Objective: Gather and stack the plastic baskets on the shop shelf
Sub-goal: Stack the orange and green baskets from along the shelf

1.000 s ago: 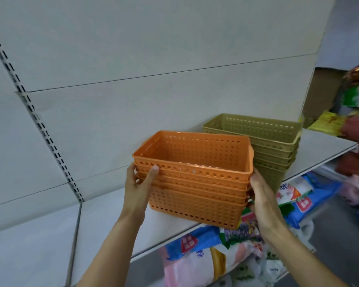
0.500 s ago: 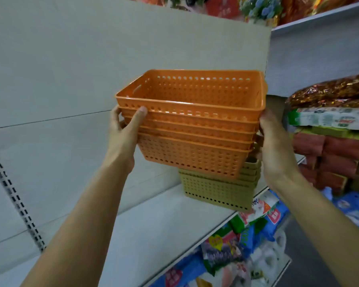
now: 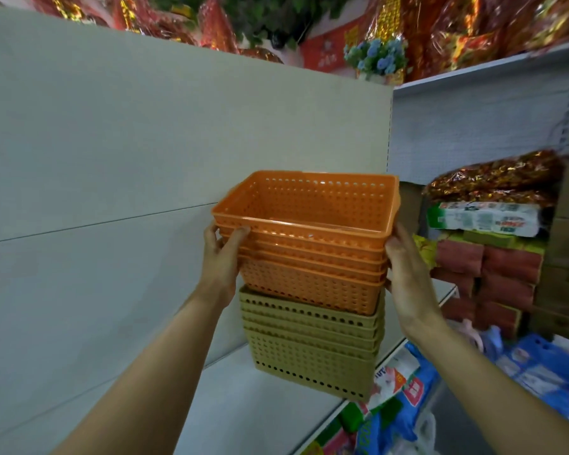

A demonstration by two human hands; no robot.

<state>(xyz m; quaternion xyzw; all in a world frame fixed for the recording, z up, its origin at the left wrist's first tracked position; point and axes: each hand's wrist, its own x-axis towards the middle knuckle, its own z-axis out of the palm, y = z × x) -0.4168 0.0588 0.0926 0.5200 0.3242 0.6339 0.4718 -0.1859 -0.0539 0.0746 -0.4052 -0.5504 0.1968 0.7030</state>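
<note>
Both hands, left & right, fingers clamped on orange stack, bottom dipping into olive stack at shelf front edge. Nearly nested; seating & letting go left.

Orange basket stack hides the olive basket stack's top opening; whether it sits inside or just above, can't tell. Right hand fingers hidden behind the orange stack's end. Both forearms cut off at the bottom edge. Packet labels under the shelf blurred, unreadable. Red decorations cropped at the top.
</note>
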